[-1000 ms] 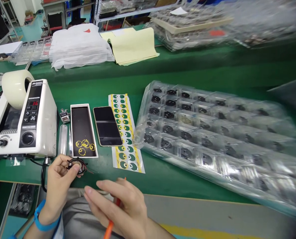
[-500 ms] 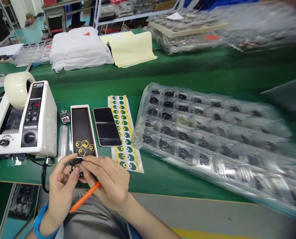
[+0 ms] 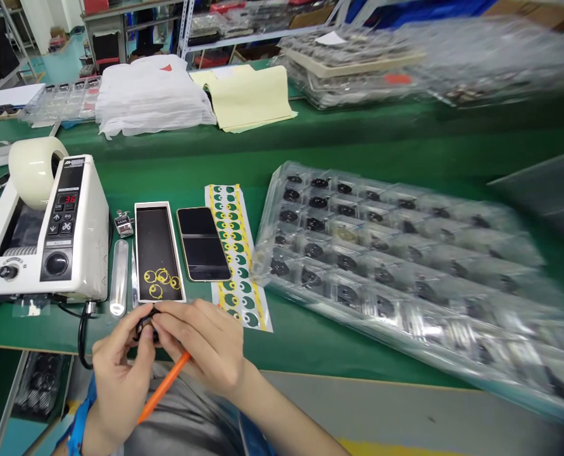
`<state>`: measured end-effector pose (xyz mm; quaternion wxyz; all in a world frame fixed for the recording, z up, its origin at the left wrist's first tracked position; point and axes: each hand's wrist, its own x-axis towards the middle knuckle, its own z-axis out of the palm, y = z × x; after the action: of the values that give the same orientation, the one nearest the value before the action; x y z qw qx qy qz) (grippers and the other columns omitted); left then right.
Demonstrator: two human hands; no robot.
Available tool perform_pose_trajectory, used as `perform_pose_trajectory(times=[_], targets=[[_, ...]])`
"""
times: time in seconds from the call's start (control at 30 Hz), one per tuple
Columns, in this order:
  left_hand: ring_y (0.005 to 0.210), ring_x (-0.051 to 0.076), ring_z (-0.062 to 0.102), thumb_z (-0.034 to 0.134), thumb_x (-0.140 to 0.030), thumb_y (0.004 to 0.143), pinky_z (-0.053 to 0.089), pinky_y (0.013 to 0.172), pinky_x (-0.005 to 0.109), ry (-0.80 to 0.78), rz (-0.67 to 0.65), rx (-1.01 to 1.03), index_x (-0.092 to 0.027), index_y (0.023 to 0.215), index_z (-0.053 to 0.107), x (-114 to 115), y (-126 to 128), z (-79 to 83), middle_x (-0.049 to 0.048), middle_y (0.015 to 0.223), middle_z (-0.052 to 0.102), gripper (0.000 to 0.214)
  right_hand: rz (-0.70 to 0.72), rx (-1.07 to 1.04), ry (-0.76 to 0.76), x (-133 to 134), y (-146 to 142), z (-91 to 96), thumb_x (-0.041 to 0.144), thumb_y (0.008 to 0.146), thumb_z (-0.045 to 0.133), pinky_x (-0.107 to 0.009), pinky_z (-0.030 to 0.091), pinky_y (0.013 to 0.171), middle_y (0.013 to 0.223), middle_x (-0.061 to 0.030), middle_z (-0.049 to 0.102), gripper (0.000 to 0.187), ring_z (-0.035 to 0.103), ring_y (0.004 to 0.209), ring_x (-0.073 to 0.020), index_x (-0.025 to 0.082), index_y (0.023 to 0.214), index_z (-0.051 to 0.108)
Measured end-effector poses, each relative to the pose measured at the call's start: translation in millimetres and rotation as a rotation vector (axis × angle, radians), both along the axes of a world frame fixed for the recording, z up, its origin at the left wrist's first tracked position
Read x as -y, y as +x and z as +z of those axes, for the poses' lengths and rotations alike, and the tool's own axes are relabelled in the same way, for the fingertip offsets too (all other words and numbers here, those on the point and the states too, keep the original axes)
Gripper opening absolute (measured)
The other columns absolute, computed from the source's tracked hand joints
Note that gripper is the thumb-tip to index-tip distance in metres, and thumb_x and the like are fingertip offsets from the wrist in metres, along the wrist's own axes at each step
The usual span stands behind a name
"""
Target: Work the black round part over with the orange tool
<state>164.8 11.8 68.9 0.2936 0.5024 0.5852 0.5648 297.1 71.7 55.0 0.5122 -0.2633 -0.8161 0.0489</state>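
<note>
A small round black part (image 3: 147, 327) is pinched between the thumb and fingers of my left hand (image 3: 120, 377), just above the table's front edge. My right hand (image 3: 210, 348) is closed, its fingertips touching the same part from the right. Tucked in that hand is an orange pen-like stick (image 3: 164, 389), slanting down to the left; its lower end reaches behind my left hand. The fingers hide much of the black part. Just beyond my hands lies a shallow white-rimmed box (image 3: 156, 244) with a black inside, holding several thin yellow rings (image 3: 162, 276).
Left stands a white tape dispenser (image 3: 80, 228) reading 36. A phone (image 3: 203, 244) partly covers a sticker sheet (image 3: 244, 278) with green and yellow shapes. Clear plastic trays (image 3: 357, 320) of black parts fill the right. White sheets (image 3: 149, 95) and yellow paper (image 3: 256, 95) lie behind.
The black part has turned within my fingers, and both hands have shifted slightly. The orange stick slants more steeply, its lower end now behind my left hand. The box and phone look unchanged.
</note>
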Motion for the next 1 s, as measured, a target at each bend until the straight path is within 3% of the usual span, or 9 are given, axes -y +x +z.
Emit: perform_pose_trajectory(times=[0.27, 0.4, 0.47, 0.53, 0.6, 0.7, 0.77, 0.87, 1.0], targets=[[0.076, 0.010, 0.076, 0.067, -0.011, 0.087, 0.056, 0.067, 0.007, -0.027, 0.031, -0.007, -0.034, 0.108, 0.077, 4.5, 1.1, -3.4, -0.0071, 0.096, 0.081, 0.033, -0.081, -0.095, -0.061, 7.5, -7.3, -2.7, 0.008, 0.097, 0.055, -0.028, 0.051, 0.061, 0.088, -0.0101, 0.075, 0.009, 0.065, 0.072, -0.0179, 0.014, 0.098, 0.062], [0.082, 0.008, 0.075, 0.066, -0.014, 0.090, 0.055, 0.073, 0.006, -0.051, 0.020, 0.047, -0.034, 0.110, 0.076, 2.8, 1.6, -9.1, -0.0065, 0.099, 0.080, 0.029, -0.111, -0.100, -0.091, 11.2, -10.3, -4.9, 0.008, 0.096, 0.055, -0.028, 0.051, 0.060, 0.089, -0.0091, 0.074, 0.010, 0.064, 0.071, -0.0175, 0.016, 0.099, 0.061], [0.075, 0.007, 0.073, 0.068, -0.016, 0.088, 0.053, 0.069, 0.005, -0.102, 0.001, 0.118, -0.031, 0.106, 0.075, -0.6, -1.0, -9.1, -0.0057, 0.089, 0.079, 0.025, -0.092, -0.102, -0.120, 12.3, -9.0, -3.7, 0.009, 0.097, 0.055, -0.029, 0.052, 0.062, 0.090, -0.0089, 0.073, 0.010, 0.064, 0.073, -0.0184, 0.017, 0.100, 0.059], [0.062, 0.007, 0.069, 0.071, -0.016, 0.085, 0.053, 0.060, 0.006, -0.183, -0.017, 0.214, -0.025, 0.097, 0.074, -5.5, -6.0, -6.6, -0.0056, 0.073, 0.075, 0.015, -0.039, -0.146, -0.229, 12.5, -4.3, -0.1, 0.015, 0.098, 0.057, -0.028, 0.051, 0.060, 0.092, -0.0079, 0.070, 0.007, 0.063, 0.072, -0.0177, 0.018, 0.104, 0.057], [0.055, 0.009, 0.066, 0.073, -0.018, 0.081, 0.054, 0.055, 0.011, -0.267, -0.062, 0.320, -0.021, 0.086, 0.070, -10.7, -12.2, -2.2, -0.0055, 0.064, 0.069, 0.006, 0.047, -0.179, -0.447, 11.2, 3.4, 5.9, 0.022, 0.101, 0.053, -0.025, 0.048, 0.054, 0.086, -0.0033, 0.065, 0.006, 0.058, 0.062, -0.0140, 0.020, 0.106, 0.054], [0.056, 0.012, 0.068, 0.074, -0.016, 0.076, 0.057, 0.055, 0.016, -0.330, -0.192, 0.411, -0.018, 0.076, 0.066, -16.2, -19.9, 4.0, -0.0036, 0.064, 0.068, 0.008, 0.236, -0.072, -0.766, 6.4, 15.3, 15.7, 0.025, 0.106, 0.041, -0.023, 0.044, 0.054, 0.077, 0.0018, 0.059, 0.013, 0.053, 0.058, -0.0122, 0.022, 0.101, 0.053], [0.057, 0.012, 0.066, 0.073, -0.014, 0.073, 0.056, 0.054, 0.017, -0.325, -0.263, 0.420, -0.018, 0.073, 0.068, -17.3, -22.7, 5.9, -0.0026, 0.065, 0.066, 0.007, 0.365, 0.047, -0.846, 3.2, 20.2, 20.0, 0.025, 0.107, 0.037, -0.024, 0.044, 0.058, 0.076, 0.0023, 0.059, 0.020, 0.056, 0.063, -0.0130, 0.022, 0.094, 0.052], [0.053, 0.012, 0.059, 0.072, -0.015, 0.071, 0.054, 0.046, 0.019, -0.349, -0.318, 0.455, -0.017, 0.070, 0.066, -16.1, -24.3, 5.3, -0.0020, 0.066, 0.061, 0.006, 0.447, 0.143, -0.781, 2.0, 21.8, 20.0, 0.028, 0.109, 0.032, -0.024, 0.041, 0.057, 0.077, 0.0023, 0.057, 0.027, 0.052, 0.061, -0.0123, 0.022, 0.088, 0.047], [0.043, 0.008, 0.046, 0.070, -0.017, 0.068, 0.043, 0.037, 0.018, -0.394, -0.321, 0.464, -0.018, 0.063, 0.056, -15.2, -21.9, 4.5, -0.0043, 0.064, 0.052, 0.015, 0.376, 0.159, -0.601, 9.1, 16.6, 11.3, 0.029, 0.111, 0.023, -0.024, 0.039, 0.055, 0.077, 0.0014, 0.054, 0.033, 0.051, 0.061, -0.0125, 0.022, 0.088, 0.046]])
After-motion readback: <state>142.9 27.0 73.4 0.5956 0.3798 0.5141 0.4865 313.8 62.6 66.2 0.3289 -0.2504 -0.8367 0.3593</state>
